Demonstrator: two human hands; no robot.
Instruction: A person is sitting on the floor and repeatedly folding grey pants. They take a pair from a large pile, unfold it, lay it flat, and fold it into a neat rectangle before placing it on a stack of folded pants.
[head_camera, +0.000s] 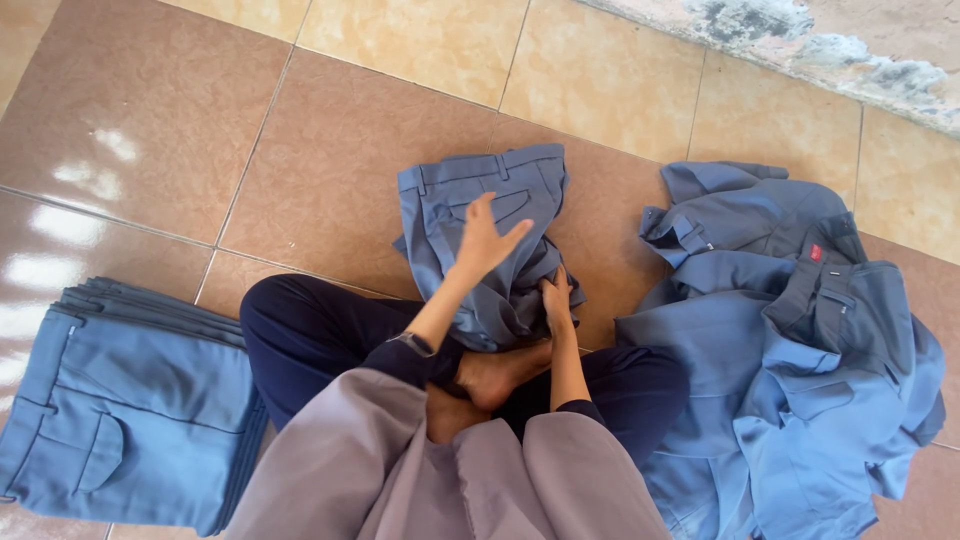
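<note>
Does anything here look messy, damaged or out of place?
Yes. The unfolded heap of blue garments on the right lies rumpled, unlike the neat folded stack on the left. The trousers in front are bunched where the right hand grips them. The wall base is flaking and stained.

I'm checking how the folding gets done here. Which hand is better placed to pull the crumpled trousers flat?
Probably the right hand: it already grips the bunched trousers at their near edge. The left hand is raised above them, fingers spread, holding nothing.
</note>
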